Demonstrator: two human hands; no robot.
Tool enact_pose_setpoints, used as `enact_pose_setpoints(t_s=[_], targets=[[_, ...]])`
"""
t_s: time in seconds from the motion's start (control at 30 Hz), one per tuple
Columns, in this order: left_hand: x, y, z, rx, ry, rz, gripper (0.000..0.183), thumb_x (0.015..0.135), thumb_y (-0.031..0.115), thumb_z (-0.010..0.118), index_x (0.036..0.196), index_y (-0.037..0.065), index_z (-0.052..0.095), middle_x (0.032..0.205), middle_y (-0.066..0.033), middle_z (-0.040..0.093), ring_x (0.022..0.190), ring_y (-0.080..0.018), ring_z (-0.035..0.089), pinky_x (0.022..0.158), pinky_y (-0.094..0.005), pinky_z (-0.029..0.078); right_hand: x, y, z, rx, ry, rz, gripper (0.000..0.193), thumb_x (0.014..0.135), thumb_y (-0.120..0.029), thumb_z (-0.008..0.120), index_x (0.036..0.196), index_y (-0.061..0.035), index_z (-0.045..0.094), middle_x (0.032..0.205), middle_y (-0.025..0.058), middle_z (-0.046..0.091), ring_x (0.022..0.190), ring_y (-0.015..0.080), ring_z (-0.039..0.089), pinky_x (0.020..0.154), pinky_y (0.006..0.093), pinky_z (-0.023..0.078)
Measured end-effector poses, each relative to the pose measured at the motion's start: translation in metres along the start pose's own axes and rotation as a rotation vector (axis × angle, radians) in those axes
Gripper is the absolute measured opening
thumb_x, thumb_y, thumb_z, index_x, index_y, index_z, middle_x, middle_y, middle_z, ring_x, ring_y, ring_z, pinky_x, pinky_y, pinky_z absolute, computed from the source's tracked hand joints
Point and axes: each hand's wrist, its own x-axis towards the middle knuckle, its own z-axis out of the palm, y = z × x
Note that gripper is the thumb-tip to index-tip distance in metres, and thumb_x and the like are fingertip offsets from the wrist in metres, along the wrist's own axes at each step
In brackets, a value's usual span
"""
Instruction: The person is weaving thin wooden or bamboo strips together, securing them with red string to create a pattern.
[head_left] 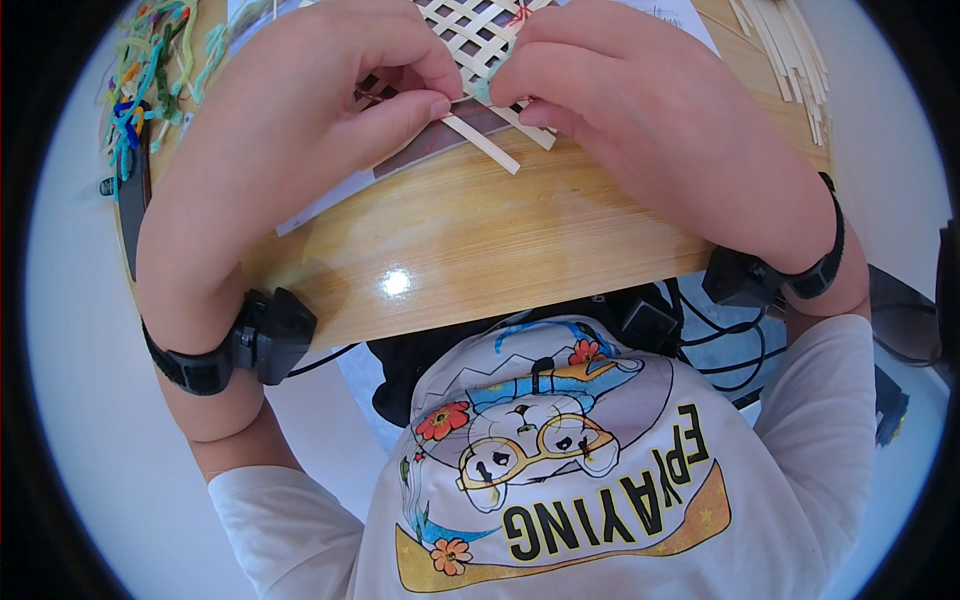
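Note:
A lattice of pale woven bamboo strips lies at the top of the head view, partly hidden by both hands. My left hand pinches at its near left edge, thumb and forefinger closed beside a loose strip end. My right hand is closed on the near right edge, fingers bent against the weave, next to another strip end. Light green yarn shows by the right fingers, and a bit of red thread sits higher on the weave.
Coloured yarn pieces are heaped at the table's left edge. Loose pale strips lie at the far right. Printed sheets are under the weave on the wooden table. Black wrist devices are strapped on both arms, with cables below.

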Motion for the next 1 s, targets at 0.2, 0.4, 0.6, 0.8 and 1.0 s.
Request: enact_pose_setpoints(t_s=[0.2, 0.4, 0.6, 0.8, 1.0], targets=[[-0.001, -0.003, -0.002, 0.032, -0.017, 0.034, 0.010, 0.087, 0.001, 0.069, 0.096, -0.002, 0.068, 0.094, -0.0076, 0.065, 0.086, -0.0183, 0.061, 0.078, -0.0293, 0.049, 0.000, 0.002, 0.003, 0.020, 0.023, -0.008, 0.012, 0.088, -0.007, 0.060, 0.099, -0.0004, 0.060, 0.094, 0.0157, 0.057, 0.087, 0.0331, 0.061, 0.076, 0.0389, 0.052], [-0.003, -0.004, -0.003, 0.003, -0.030, 0.049, 0.010, 0.087, 0.002, 0.070, 0.097, -0.002, 0.068, 0.094, -0.0074, 0.065, 0.087, -0.0181, 0.062, 0.078, -0.0291, 0.049, 0.000, 0.007, 0.008, 0.037, 0.048, -0.020, 0.012, 0.087, -0.007, 0.060, 0.098, -0.0001, 0.060, 0.093, 0.0157, 0.057, 0.086, 0.0333, 0.061, 0.076, 0.0388, 0.052], [-0.001, -0.002, -0.002, 0.010, -0.026, 0.044, 0.010, 0.087, 0.003, 0.070, 0.096, -0.001, 0.068, 0.093, -0.0069, 0.065, 0.085, -0.0168, 0.062, 0.077, -0.0286, 0.049, -0.002, 0.027, 0.021, 0.138, 0.110, -0.091, 0.012, 0.087, -0.006, 0.060, 0.097, 0.0013, 0.059, 0.093, 0.0159, 0.057, 0.085, 0.0334, 0.060, 0.076, 0.0387, 0.052], [-0.002, 0.002, 0.002, 0.029, -0.003, 0.008, 0.010, 0.088, 0.005, 0.071, 0.097, 0.000, 0.068, 0.090, -0.0054, 0.063, 0.081, -0.0149, 0.059, 0.072, -0.0271, 0.047, 0.000, 0.019, 0.015, 0.070, 0.086, -0.037, 0.010, 0.088, -0.006, 0.061, 0.096, 0.0005, 0.060, 0.093, 0.0155, 0.058, 0.085, 0.0331, 0.061, 0.075, 0.0392, 0.052], [-0.001, -0.001, 0.004, 0.026, 0.010, 0.049, 0.010, 0.088, 0.006, 0.072, 0.095, 0.000, 0.068, 0.088, -0.0040, 0.061, 0.078, -0.0124, 0.057, 0.067, -0.0261, 0.044, 0.000, 0.026, 0.024, 0.138, 0.145, -0.046, 0.008, 0.090, -0.007, 0.062, 0.094, 0.0007, 0.061, 0.092, 0.0152, 0.059, 0.084, 0.0332, 0.061, 0.076, 0.0392, 0.052]])
